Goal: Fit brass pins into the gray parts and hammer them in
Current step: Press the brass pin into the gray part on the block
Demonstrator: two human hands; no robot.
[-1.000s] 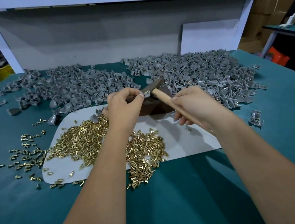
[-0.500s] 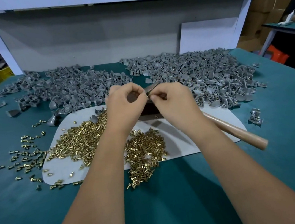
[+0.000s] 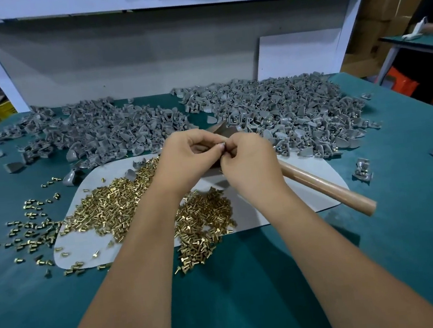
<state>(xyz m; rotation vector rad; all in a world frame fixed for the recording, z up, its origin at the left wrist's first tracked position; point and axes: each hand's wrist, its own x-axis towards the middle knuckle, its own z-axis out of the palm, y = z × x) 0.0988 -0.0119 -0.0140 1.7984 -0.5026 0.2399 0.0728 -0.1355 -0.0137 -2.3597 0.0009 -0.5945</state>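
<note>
The left hand (image 3: 185, 159) and right hand (image 3: 247, 160) meet fingertip to fingertip above the white mat (image 3: 249, 214), both pinching something small; whether it is a pin, a gray part or both is hidden. The hammer (image 3: 330, 190) lies just beside the right wrist, its handle running back toward the right. Loose brass pins (image 3: 122, 202) sit nearer the left hand, gray parts (image 3: 285, 111) just beyond.

Two bare forearms enter from bottom edge, ending in left hand (image 3: 186, 158) and right hand (image 3: 250, 163). No sleeves visible anywhere along arms; bare up to frame edge. No gloves, rings, watch or wristbands. Fingernails short, unpainted where visible. Forearms slender, smooth. Rest of body out of view.
</note>
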